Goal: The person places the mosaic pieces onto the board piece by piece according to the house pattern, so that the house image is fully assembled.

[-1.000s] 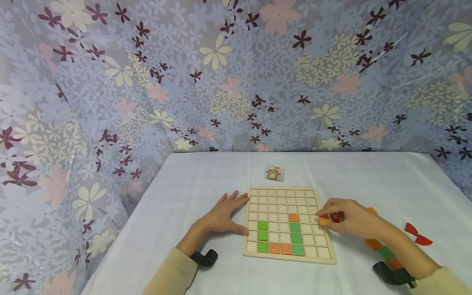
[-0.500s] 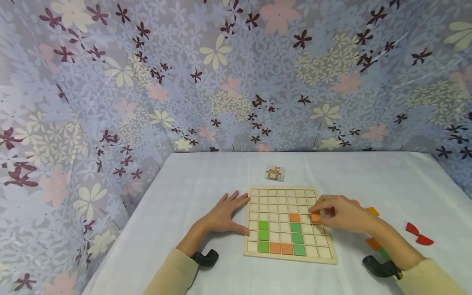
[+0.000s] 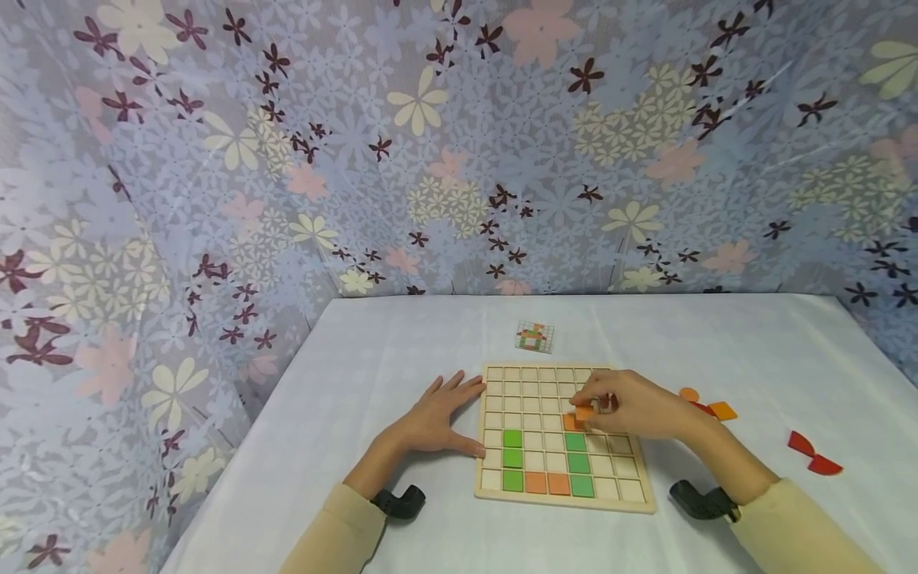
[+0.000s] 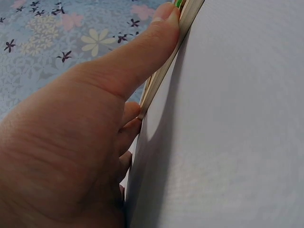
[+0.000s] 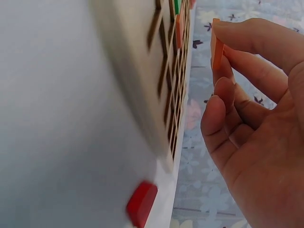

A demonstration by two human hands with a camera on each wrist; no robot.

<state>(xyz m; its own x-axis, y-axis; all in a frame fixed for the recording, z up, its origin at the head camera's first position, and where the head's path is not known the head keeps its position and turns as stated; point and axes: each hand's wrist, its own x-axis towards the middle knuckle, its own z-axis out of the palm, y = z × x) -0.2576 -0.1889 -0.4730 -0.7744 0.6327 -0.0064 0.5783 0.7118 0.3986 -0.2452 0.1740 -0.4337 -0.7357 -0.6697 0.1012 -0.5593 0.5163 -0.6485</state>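
Observation:
My right hand [image 3: 638, 402] pinches a thin orange square tile [image 3: 584, 413] between thumb and fingers. In the right wrist view the orange tile [image 5: 218, 45] is held edge-on, apart from the board. Beneath it lies the gridded wooden board [image 3: 559, 501], where another orange tile [image 3: 570, 422] sits at the top of a column of green tiles [image 3: 577, 463]. Light green tiles [image 3: 512, 458] and salmon-orange tiles [image 3: 535, 482] fill other cells. Spread fingers of my left hand [image 3: 437, 422] touch the board's left edge; its thumb [image 4: 152, 47] rests on the frame in the left wrist view.
Behind the board lies a small pattern card [image 3: 534, 336]. To the right are an orange disc [image 3: 689, 395], an orange piece [image 3: 724, 410] and red quarter-round pieces [image 3: 826, 466]. A black wrist camera [image 3: 400, 503] is on each wrist. A floral curtain [image 3: 459, 159] hangs behind the table.
My right hand has moved left with the orange tile, from the board's right edge to over the orange tile in the grid. The left hand stays in place.

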